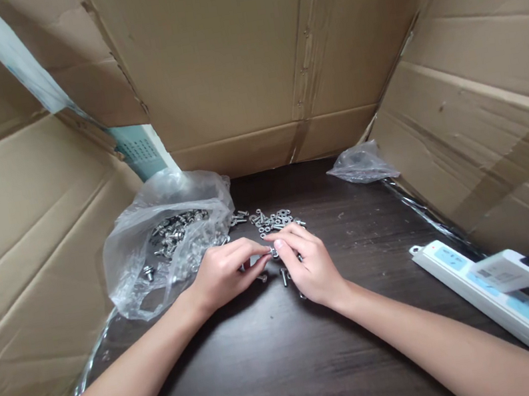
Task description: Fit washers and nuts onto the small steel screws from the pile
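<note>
My left hand [226, 273] and my right hand [306, 265] meet at the middle of a dark wooden table [281, 357], fingertips pinched together on a small metal screw [272, 251]. Just beyond my fingers lies a loose pile of small metal screws and nuts [273, 220]. A few more screws [285, 279] lie under and between my hands. To the left, touching my left hand's knuckles, a crumpled clear plastic bag [165, 241] holds many more screws.
Cardboard walls [231, 61] enclose the table on the left, back and right. A small clear plastic bag [360, 165] lies at the back right. A white power strip [505, 300] with a white adapter plugged in lies along the right edge.
</note>
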The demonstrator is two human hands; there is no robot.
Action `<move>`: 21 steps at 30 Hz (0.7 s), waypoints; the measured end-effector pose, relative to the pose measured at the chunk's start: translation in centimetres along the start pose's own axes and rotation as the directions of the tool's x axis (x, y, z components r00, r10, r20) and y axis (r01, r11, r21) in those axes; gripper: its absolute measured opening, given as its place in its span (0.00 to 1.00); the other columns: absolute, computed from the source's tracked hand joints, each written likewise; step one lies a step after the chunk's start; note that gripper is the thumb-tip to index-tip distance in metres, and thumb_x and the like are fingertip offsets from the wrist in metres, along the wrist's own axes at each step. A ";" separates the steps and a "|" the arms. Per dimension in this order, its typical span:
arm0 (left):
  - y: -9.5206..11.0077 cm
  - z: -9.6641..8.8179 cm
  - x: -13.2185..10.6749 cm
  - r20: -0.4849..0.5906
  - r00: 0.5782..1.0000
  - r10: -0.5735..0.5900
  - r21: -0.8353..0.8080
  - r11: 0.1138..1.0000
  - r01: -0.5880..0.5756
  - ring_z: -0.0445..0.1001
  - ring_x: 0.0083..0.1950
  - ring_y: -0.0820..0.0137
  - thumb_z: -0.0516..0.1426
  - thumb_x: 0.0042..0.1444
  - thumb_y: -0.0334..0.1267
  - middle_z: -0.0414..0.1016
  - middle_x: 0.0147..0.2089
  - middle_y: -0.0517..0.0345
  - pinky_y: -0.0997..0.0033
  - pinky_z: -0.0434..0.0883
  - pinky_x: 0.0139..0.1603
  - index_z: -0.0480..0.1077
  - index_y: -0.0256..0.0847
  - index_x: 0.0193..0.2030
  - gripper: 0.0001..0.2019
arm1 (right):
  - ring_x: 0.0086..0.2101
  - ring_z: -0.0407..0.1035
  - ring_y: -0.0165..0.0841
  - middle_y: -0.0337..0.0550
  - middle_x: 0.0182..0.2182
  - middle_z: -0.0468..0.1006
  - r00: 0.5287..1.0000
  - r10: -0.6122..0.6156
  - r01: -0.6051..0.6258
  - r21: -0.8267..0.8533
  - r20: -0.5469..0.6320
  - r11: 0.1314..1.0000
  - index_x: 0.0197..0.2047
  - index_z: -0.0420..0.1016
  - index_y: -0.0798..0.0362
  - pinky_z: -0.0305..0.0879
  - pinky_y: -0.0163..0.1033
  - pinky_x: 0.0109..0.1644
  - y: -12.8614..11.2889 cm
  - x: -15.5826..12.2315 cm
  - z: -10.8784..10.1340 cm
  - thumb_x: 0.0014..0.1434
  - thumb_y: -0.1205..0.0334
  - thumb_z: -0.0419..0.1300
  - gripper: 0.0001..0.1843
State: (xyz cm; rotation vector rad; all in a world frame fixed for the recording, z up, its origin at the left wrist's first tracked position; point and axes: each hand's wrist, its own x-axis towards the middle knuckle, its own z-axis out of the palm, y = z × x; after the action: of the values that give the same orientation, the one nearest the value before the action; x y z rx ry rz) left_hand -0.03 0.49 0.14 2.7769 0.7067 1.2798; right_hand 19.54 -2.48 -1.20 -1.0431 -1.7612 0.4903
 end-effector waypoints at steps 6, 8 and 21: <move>0.0 0.0 -0.1 0.006 1.000 0.000 0.004 1.000 0.000 0.78 0.29 0.77 0.59 0.67 0.32 0.82 0.35 0.59 0.79 0.72 0.29 0.75 0.39 0.42 0.03 | 0.43 0.76 0.39 0.47 0.41 0.82 1.000 -0.014 0.014 -0.026 0.016 1.000 0.48 0.81 0.51 0.71 0.46 0.50 0.1 0.0 0.1 0.72 0.63 0.51 0.16; -0.1 0.0 -0.1 0.005 1.000 0.001 0.002 1.000 -0.001 0.78 0.29 0.76 0.59 0.66 0.32 0.82 0.35 0.59 0.79 0.72 0.29 0.75 0.38 0.43 0.03 | 0.44 0.76 0.39 0.48 0.42 0.83 1.000 -0.019 0.019 -0.021 0.012 1.000 0.48 0.81 0.52 0.71 0.47 0.50 0.1 0.0 0.1 0.72 0.63 0.51 0.16; -0.1 0.0 -0.1 0.014 1.000 -0.010 0.002 1.000 0.010 0.78 0.29 0.76 0.59 0.66 0.32 0.83 0.36 0.59 0.79 0.72 0.29 0.75 0.39 0.42 0.03 | 0.42 0.77 0.39 0.48 0.40 0.84 0.999 -0.016 0.017 -0.033 0.029 0.999 0.47 0.83 0.53 0.72 0.47 0.49 0.0 0.0 0.0 0.71 0.63 0.52 0.16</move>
State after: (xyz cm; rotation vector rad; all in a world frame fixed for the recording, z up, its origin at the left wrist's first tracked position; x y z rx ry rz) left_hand -0.10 0.52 0.02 2.7774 0.7205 1.2570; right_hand 19.50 -2.48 -1.16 -1.0487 -1.8074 0.4690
